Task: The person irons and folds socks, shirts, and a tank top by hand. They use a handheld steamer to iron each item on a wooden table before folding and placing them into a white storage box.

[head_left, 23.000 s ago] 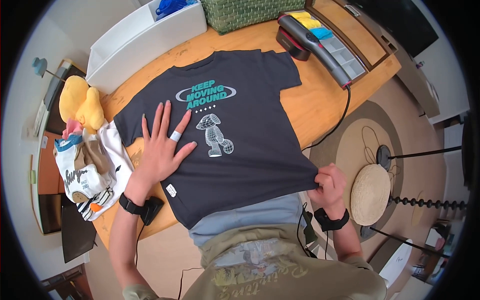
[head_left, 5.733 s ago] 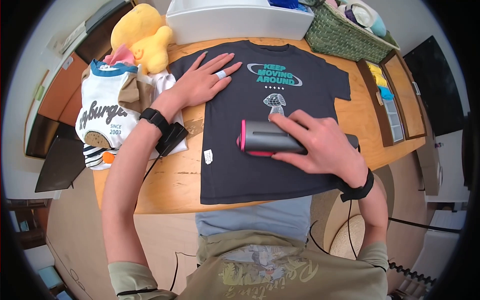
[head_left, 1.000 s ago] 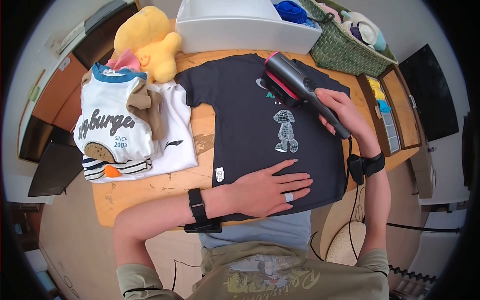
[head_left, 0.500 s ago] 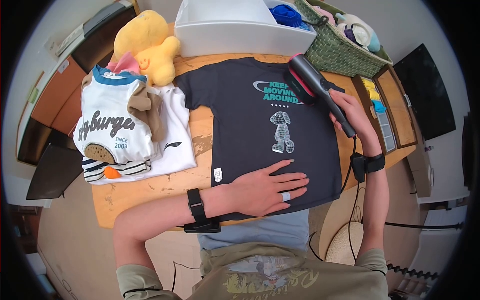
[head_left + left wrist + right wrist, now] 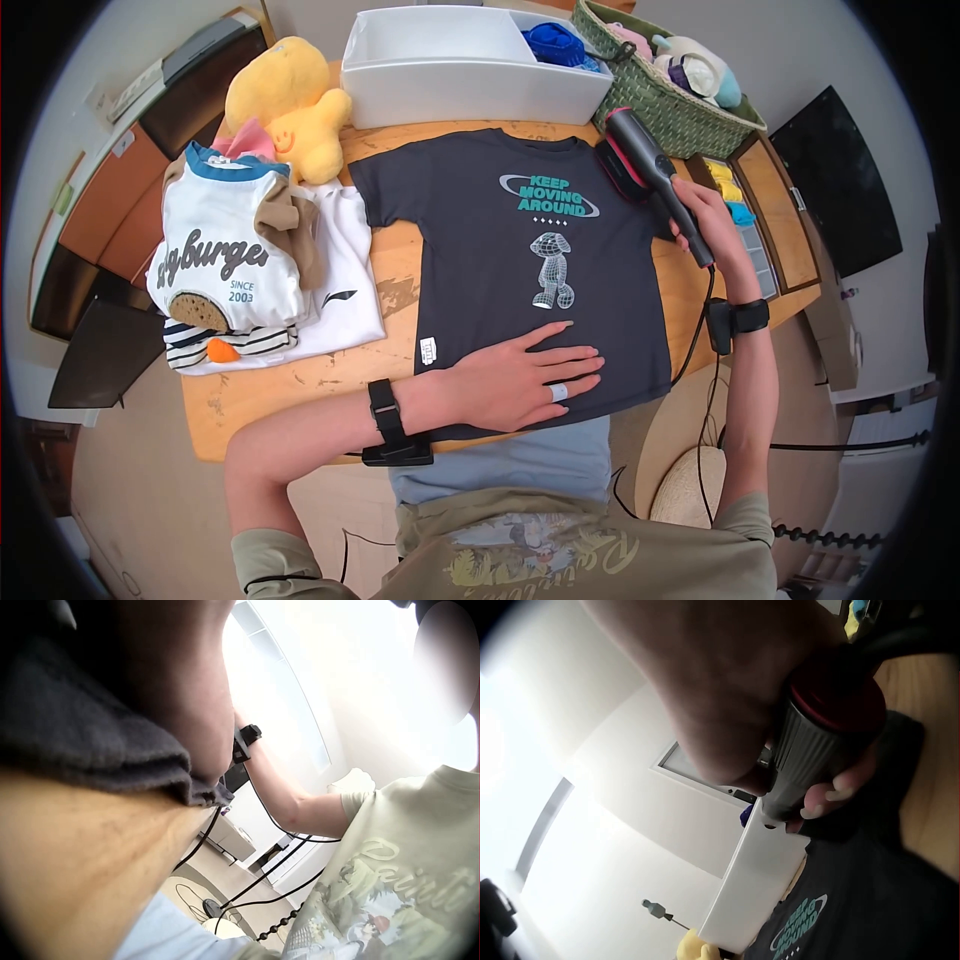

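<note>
A dark T-shirt point(image 5: 480, 270) with a green "KEEP MOVING AROUND" print and a wireframe dog lies spread out on the wooden table. My left hand point(image 5: 510, 385) lies flat over its lower hem, fingers spread. In my right hand point(image 5: 708, 225) is the handle of a grey handheld garment steamer point(image 5: 645, 160), its pink-edged head over the shirt's right sleeve. The right wrist view shows fingers wrapped round the ribbed handle point(image 5: 802, 754), with the cord leaving its red end. A white tag point(image 5: 428, 351) sits near the shirt's lower left side.
Folded clothes point(image 5: 230, 250) are piled on the left, below a yellow plush toy point(image 5: 290, 110). Along the back stand a white bin point(image 5: 470, 95) and a green woven basket point(image 5: 680, 110). A compartment box point(image 5: 765, 265) lies at right. The steamer's black cord point(image 5: 698, 335) hangs over the table edge.
The steamer, earlier standing at the table's right, is now in my right hand and has moved right off the print to the sleeve. My left hand went from the left sleeve to the hem.
</note>
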Demonstrator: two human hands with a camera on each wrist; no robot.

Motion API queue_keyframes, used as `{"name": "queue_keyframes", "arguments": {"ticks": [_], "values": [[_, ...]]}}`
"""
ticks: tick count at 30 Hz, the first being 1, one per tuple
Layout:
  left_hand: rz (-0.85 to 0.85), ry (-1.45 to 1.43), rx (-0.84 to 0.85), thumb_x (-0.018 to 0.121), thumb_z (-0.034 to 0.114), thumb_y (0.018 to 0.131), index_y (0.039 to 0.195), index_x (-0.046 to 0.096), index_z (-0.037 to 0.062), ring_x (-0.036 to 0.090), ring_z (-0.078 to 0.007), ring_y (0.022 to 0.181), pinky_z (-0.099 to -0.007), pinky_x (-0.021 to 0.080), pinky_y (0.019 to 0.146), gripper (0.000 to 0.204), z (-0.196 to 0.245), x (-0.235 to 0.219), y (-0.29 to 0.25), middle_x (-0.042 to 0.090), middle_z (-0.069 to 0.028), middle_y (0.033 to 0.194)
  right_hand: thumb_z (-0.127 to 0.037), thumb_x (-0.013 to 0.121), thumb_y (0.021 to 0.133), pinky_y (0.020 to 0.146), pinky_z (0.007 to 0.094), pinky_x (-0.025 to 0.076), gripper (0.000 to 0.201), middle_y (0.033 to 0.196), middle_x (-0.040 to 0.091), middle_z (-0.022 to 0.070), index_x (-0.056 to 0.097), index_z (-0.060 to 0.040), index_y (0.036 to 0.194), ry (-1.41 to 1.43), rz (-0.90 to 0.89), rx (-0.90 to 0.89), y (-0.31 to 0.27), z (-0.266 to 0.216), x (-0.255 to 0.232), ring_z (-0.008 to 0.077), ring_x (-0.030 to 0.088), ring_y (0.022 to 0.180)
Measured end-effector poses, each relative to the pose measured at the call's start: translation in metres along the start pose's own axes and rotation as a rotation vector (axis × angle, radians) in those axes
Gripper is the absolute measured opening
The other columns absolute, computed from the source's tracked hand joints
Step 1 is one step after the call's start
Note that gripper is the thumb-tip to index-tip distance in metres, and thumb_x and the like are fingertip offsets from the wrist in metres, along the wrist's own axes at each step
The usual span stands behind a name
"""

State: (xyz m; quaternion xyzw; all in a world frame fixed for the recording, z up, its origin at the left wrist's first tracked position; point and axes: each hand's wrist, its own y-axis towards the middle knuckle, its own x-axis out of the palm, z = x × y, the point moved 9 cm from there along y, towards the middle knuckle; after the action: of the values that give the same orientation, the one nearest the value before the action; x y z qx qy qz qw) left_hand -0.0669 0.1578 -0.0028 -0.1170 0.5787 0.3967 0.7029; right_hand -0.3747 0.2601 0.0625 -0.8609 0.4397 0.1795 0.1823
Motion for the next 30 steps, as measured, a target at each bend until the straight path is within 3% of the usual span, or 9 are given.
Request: {"name": "queue_keyframes", "arguments": {"ticks": [5, 8, 11, 13, 15, 20, 25, 30], "values": [[0.012, -0.011, 0.014, 0.043, 0.039, 0.112, 0.158, 0.044, 0.0085, 0.032, -0.0199, 0.157, -0.0507, 0.015, 0.133, 0.055, 0.001, 0.000, 0.001, 0.040, -0.0067, 0.166, -0.041, 0.053, 0.111, 0.043, 0.0218, 0.044, 0.038, 0.066, 0.063, 0.0032, 0.065, -0.0063, 0.105, 0.076, -0.076, -0.056, -0.033, -0.035, 0.014, 0.0085, 0.058, 0.047], [0.045, -0.033, 0.021, 0.043, 0.039, 0.111, 0.155, 0.048, 0.0059, 0.035, -0.0200, 0.155, -0.0504, 0.015, 0.132, 0.055, 0.001, -0.002, 0.001, 0.043, -0.0083, 0.164, -0.041, 0.053, 0.110, 0.045, 0.0213, 0.044, 0.036, 0.067, 0.063, 0.0027, 0.063, -0.0064, 0.105, 0.029, -0.240, -0.049, -0.056, -0.045, 0.041, 0.0079, 0.059, 0.048], [0.050, -0.044, 0.018, 0.044, 0.038, 0.111, 0.155, 0.048, 0.0056, 0.035, -0.0201, 0.155, -0.0506, 0.016, 0.132, 0.055, 0.002, -0.003, 0.001, 0.043, -0.0087, 0.164, -0.040, 0.057, 0.109, 0.046, 0.0225, 0.045, 0.045, 0.067, 0.062, 0.0029, 0.065, -0.0039, 0.134, -0.020, -0.408, -0.024, -0.077, -0.055, 0.078, 0.0085, 0.059, 0.048], [0.054, -0.060, 0.015, 0.045, 0.038, 0.111, 0.155, 0.048, 0.0055, 0.035, -0.0201, 0.155, -0.0508, 0.016, 0.132, 0.054, 0.002, -0.004, 0.001, 0.044, -0.0088, 0.164, -0.038, 0.058, 0.109, 0.046, 0.0234, 0.045, 0.051, 0.068, 0.063, 0.0031, 0.058, -0.0051, 0.148, -0.023, -0.583, -0.032, -0.078, -0.050, 0.102, 0.0083, 0.058, 0.048], [0.053, -0.072, 0.006, 0.046, 0.038, 0.111, 0.154, 0.048, 0.0053, 0.035, -0.0199, 0.155, -0.0509, 0.016, 0.132, 0.054, 0.003, -0.005, 0.001, 0.044, -0.0088, 0.164, -0.035, 0.059, 0.109, 0.045, 0.0247, 0.045, 0.052, 0.069, 0.063, 0.0030, 0.057, -0.0004, 0.147, -0.039, -0.651, -0.040, -0.078, -0.050, 0.121, 0.0082, 0.057, 0.049], [0.046, -0.061, -0.002, 0.045, 0.038, 0.111, 0.155, 0.046, 0.0065, 0.034, -0.0192, 0.155, -0.0517, 0.016, 0.132, 0.055, 0.002, -0.002, 0.001, 0.042, -0.0078, 0.165, -0.038, 0.060, 0.108, 0.045, 0.0249, 0.046, 0.054, 0.069, 0.063, 0.0031, 0.058, -0.0010, 0.147, -0.090, -0.702, -0.068, -0.052, -0.052, 0.148, 0.0088, 0.059, 0.049], [0.000, -0.042, 0.000, 0.043, 0.039, 0.112, 0.159, 0.041, 0.0093, 0.031, -0.0172, 0.156, -0.0527, 0.014, 0.133, 0.056, 0.004, 0.004, 0.003, 0.040, -0.0053, 0.166, -0.045, 0.056, 0.109, 0.044, 0.0230, 0.046, 0.044, 0.066, 0.059, 0.0005, 0.069, -0.0042, 0.119, -0.146, -0.664, -0.132, -0.015, -0.069, 0.151, 0.0083, 0.059, 0.049], [0.058, -0.088, 0.020, 0.043, 0.039, 0.111, 0.155, 0.047, 0.0070, 0.036, -0.0176, 0.154, -0.0535, 0.012, 0.133, 0.054, 0.008, 0.005, 0.003, 0.045, -0.0062, 0.163, -0.050, 0.057, 0.107, 0.044, 0.0217, 0.046, 0.049, 0.066, 0.059, -0.0002, 0.070, -0.0060, 0.124, -0.178, -0.636, -0.159, 0.016, -0.081, 0.150, 0.0073, 0.059, 0.049]]}}
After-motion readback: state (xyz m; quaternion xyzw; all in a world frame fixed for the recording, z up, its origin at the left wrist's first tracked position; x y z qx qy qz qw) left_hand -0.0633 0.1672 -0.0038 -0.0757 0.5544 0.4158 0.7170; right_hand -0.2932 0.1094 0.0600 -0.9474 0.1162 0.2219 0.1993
